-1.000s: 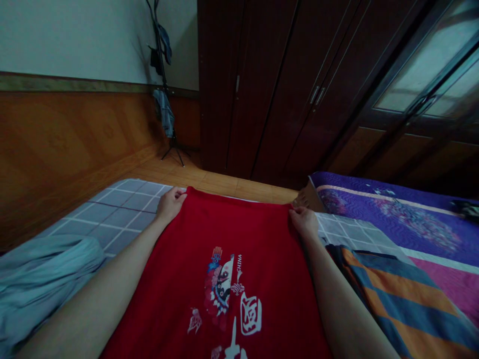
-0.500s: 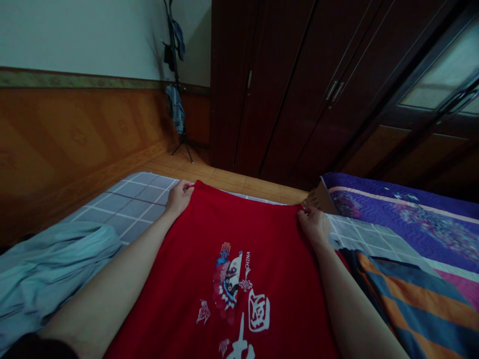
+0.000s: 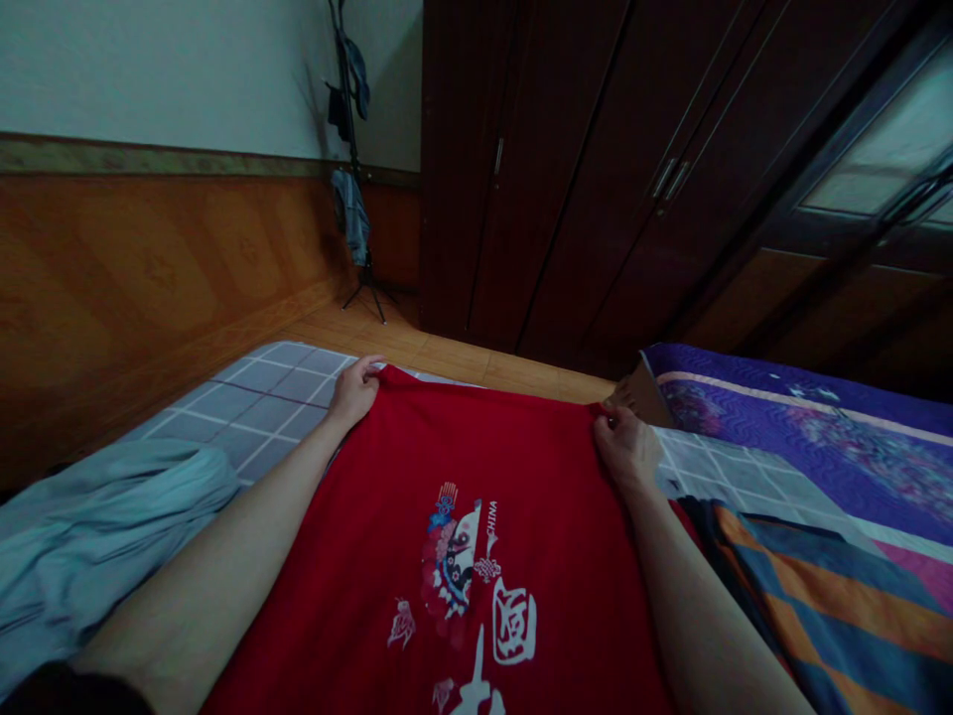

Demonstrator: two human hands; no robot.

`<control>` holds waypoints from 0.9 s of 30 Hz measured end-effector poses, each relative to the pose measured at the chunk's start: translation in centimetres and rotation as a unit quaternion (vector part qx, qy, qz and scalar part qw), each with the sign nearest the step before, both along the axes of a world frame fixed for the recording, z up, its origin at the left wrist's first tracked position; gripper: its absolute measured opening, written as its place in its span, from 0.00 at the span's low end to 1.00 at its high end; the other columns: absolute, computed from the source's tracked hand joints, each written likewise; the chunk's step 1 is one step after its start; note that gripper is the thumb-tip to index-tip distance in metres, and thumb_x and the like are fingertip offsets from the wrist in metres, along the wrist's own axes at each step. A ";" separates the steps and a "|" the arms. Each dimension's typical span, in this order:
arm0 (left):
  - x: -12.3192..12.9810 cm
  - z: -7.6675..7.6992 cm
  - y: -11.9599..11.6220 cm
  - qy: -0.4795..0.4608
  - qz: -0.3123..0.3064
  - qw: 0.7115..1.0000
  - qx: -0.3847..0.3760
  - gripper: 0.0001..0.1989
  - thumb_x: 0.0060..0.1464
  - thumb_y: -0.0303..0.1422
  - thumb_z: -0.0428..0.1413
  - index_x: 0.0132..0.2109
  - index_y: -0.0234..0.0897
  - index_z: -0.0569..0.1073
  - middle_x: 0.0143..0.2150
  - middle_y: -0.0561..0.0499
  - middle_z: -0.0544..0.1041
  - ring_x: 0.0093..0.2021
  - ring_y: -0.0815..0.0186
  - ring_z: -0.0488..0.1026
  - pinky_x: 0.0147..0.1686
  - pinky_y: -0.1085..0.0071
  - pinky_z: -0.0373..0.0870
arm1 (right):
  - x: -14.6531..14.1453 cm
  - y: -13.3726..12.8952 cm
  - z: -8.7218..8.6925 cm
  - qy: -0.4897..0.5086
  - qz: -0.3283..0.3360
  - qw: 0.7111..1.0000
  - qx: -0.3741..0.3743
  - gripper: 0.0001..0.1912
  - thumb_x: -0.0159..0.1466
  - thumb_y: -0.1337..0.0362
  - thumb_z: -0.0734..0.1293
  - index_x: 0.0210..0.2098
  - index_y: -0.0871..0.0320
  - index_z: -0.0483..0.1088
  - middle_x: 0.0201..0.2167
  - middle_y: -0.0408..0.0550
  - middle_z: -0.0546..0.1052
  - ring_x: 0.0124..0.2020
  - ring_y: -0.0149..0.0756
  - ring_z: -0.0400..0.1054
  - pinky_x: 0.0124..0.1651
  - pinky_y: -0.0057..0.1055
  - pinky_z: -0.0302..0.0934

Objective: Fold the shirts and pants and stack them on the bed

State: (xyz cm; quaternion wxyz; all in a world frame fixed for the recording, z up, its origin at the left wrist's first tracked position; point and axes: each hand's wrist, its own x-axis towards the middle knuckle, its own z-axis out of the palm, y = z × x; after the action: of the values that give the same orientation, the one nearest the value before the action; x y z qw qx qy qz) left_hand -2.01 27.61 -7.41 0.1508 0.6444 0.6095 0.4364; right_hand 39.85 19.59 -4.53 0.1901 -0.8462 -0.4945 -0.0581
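Observation:
A red T-shirt (image 3: 566, 516) with a white, blue and pink print and the word CHINA is spread flat over the bed in front of me. My left hand (image 3: 355, 389) pinches its far left corner. At the far right corner, my right hand (image 3: 626, 442) is closed on the cloth in the same way. Between the two hands the far edge runs nearly straight and looks taut. The near part of the shirt passes out of the bottom of the view.
Pale blue crumpled cloth (image 3: 141, 516) lies at the left. Orange and blue striped clothing (image 3: 841, 586) lies to the right on the checked sheet (image 3: 260, 407). Beyond are a purple quilt (image 3: 781, 397), a cardboard box (image 3: 646, 392), a coat stand (image 3: 349, 129) and a dark wardrobe (image 3: 566, 149).
My left hand has shifted slightly left with its corner of the T-shirt, and the far edge has straightened. My right hand has barely moved and keeps its grip.

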 end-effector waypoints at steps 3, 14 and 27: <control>-0.1 0.4 -0.3 0.041 0.039 0.998 0.000 0.21 0.48 0.26 0.49 0.51 0.30 0.71 0.40 0.43 0.77 0.40 0.58 0.75 0.43 0.64 0.70 | 0.0 -0.5 0.5 -0.020 0.017 0.999 -0.018 0.16 0.61 0.59 0.61 0.42 0.60 0.75 0.35 0.60 0.76 0.38 0.51 0.71 0.36 0.38 0.59; 3.5 1.8 -3.0 0.223 -0.240 0.944 -0.045 0.24 0.54 0.45 0.53 0.56 0.44 0.71 0.61 0.50 0.68 0.62 0.57 0.62 0.62 0.62 0.53 | -4.4 0.0 -0.1 -0.084 0.334 0.936 -0.074 0.30 0.63 0.47 0.61 0.61 0.53 0.62 0.62 0.48 0.63 0.61 0.42 0.57 0.60 0.33 0.51; 5.3 2.4 -10.1 0.379 -0.357 0.850 -0.078 0.35 0.61 0.54 0.39 0.69 0.44 0.45 0.71 0.48 0.42 0.70 0.59 0.38 0.66 0.57 0.34 | -2.4 0.5 -2.8 -0.133 0.272 0.950 -0.080 0.34 0.68 0.47 0.51 0.63 0.65 0.56 0.63 0.61 0.58 0.64 0.53 0.50 0.62 0.45 0.44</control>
State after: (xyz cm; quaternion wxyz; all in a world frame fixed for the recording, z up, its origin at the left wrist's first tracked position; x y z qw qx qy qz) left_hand 3.32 17.52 -4.99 0.1032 0.9192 0.3793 0.0251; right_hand 37.45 20.08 -7.33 0.0624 -0.6769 -0.7295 -0.0766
